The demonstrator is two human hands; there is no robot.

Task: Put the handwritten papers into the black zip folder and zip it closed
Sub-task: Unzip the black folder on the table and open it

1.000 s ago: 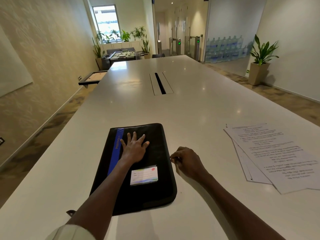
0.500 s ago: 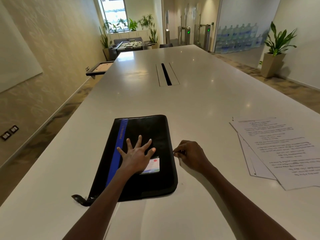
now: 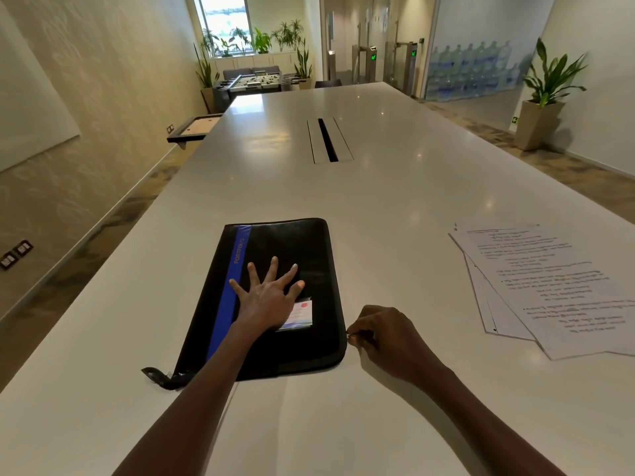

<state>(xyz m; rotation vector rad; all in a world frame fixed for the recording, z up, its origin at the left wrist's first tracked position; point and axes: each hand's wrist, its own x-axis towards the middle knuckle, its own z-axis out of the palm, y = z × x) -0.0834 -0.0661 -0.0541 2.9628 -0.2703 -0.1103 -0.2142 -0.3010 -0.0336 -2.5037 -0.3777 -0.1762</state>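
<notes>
1. Left hand point(image 3: 266, 300): flat, fingers spread, pressing folder point(image 3: 292, 255) on table point(image 3: 395, 187).
2. Right hand point(image 3: 388, 333): curled, pinching zip pull point(image 3: 349, 336) at folder's right edge.
3. Papers point(image 3: 556, 286): stacked well right, untouched.

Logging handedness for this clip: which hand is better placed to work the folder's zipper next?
Right. The right hand pinches something small, likely the pull, at the flat black zip folder's right edge; the left hand presses flat on its cover, steadying it.
</notes>
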